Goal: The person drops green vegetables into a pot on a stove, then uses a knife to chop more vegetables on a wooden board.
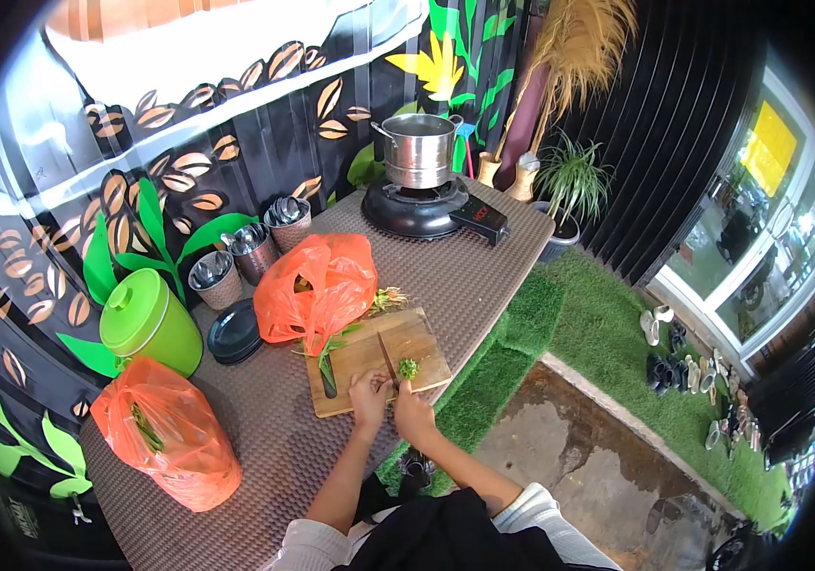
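Observation:
A wooden cutting board (360, 344) lies on the woven-pattern table near its front edge. My right hand (413, 411) is closed round the handle of a knife (387, 353), whose blade points away across the board. Beside it, my left hand (370, 395) is closed at the board's near edge; what its fingers pinch is too small to name. Chopped green pieces (408, 367) form a small heap right of the blade. Long green stems (326, 357) rest on the board's left part. An orange plastic bag (317, 290) stands just behind the board.
A pot (420, 152) sits on a portable stove (414, 209) at the back. Cutlery cups (253, 249), dark plates (233, 333), a green lidded container (150, 324) and another orange bag (168, 438) stand left. The table's right edge (498, 319) borders artificial grass.

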The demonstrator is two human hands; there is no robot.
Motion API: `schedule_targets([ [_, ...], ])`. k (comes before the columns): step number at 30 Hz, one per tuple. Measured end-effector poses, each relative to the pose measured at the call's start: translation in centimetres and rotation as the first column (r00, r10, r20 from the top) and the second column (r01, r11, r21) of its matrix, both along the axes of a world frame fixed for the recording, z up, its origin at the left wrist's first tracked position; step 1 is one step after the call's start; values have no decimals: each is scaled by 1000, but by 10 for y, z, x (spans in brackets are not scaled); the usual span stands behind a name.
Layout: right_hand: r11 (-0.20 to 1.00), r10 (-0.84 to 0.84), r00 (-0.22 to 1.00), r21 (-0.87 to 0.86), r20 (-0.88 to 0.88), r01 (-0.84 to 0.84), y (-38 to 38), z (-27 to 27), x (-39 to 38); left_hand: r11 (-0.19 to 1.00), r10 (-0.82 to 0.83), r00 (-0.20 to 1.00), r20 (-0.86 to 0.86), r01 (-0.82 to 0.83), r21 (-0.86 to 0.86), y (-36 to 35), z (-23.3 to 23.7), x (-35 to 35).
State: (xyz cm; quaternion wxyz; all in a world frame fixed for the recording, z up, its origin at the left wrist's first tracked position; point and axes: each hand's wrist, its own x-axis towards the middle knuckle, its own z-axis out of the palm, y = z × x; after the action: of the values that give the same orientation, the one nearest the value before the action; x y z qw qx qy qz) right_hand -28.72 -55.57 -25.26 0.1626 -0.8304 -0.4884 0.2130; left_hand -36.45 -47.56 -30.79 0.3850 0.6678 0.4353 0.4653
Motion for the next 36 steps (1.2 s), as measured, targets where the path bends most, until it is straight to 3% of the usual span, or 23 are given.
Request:
schedule_targets([
  [4, 996, 82, 996, -34, -37, -84, 12, 5, 19, 1000, 11, 998, -62, -12, -19, -12, 21, 0],
  [6, 991, 120, 992, -59, -41, -123, 10, 8, 17, 997, -6, 993, -118, 15, 77, -17, 24, -3],
  [7, 996, 90, 996, -16, -23, -91, 5, 8, 13, 997, -1, 993, -120, 11, 77, -18, 24, -5],
  [9, 998, 61, 998, 28, -7, -61, -2, 7, 2, 952, 3, 969, -247, 72, 297, -21, 20, -9],
  [12, 1000, -5, 999, -11, -33, 5, -1, 5, -10, 961, 35, 959, -282, 45, 272, -25, 12, -6],
  [20, 990, 134, 991, 40, 17, -135, 7, 1, 10, 975, 11, 979, -204, 35, 221, -28, 13, -13],
  [25, 998, 59, 996, -7, 63, -58, -4, -2, -5, 971, 11, 994, -112, 16, 239, -26, 18, -12],
  [28, 999, 37, 997, 11, 71, -38, -2, -6, -1, 993, 87, 994, -67, -81, 86, -23, 19, -9],
  [30, 999, 28, 995, 28, 93, -30, 0, -9, 7, 974, 83, 992, 98, -60, -219, -15, 24, -8],
  [31, 1000, -5, 996, 23, 92, 3, 3, -11, 11, 974, 88, 991, 96, -66, -218, -12, 29, -11],
  [33, 998, -57, 996, 3, 75, 57, 8, -9, 18, 958, 223, 971, -83, -234, -167, -6, 36, -20],
  [34, 999, -53, 996, 4, 73, 53, 9, -10, 20, 957, 226, 970, -85, -238, -165, -1, 35, -24],
  [36, 1000, -11, 993, 24, 121, 8, 11, -11, 24, 891, 410, 894, -183, -348, 293, 14, 30, -33],
])
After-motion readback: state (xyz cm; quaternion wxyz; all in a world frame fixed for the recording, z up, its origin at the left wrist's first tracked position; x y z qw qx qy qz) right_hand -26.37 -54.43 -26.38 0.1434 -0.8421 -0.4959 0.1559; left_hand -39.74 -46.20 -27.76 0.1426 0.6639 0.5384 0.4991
